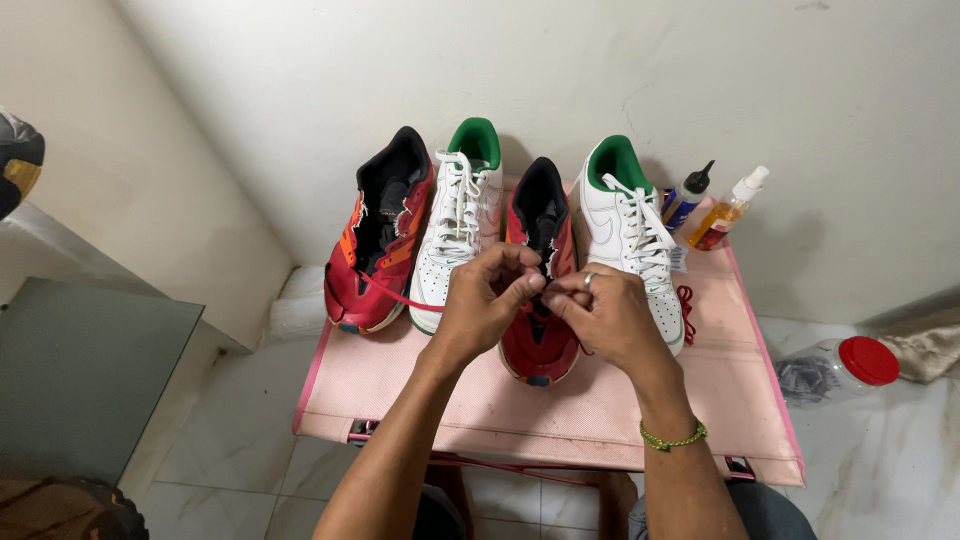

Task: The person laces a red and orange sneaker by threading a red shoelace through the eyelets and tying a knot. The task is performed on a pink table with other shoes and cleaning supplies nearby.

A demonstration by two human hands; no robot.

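Observation:
Both my hands meet over a red sneaker (538,345) standing in the middle of a pink table (600,400). My left hand (487,298) and my right hand (602,308) pinch a red shoelace (395,292) at the shoe's eyelets. The lace trails left across a white sneaker (455,235) with green lining toward another red sneaker (378,250), which has no laces. My right hand wears a ring and a green wrist cord. A second white sneaker (628,228) stands just right of my right hand.
Two small bottles, one dark-capped (687,195) and one amber with a spray top (728,210), stand at the table's back right by the wall. A loose red lace (686,312) lies beside the right white sneaker. A red-lidded clear jar (838,368) lies on the floor.

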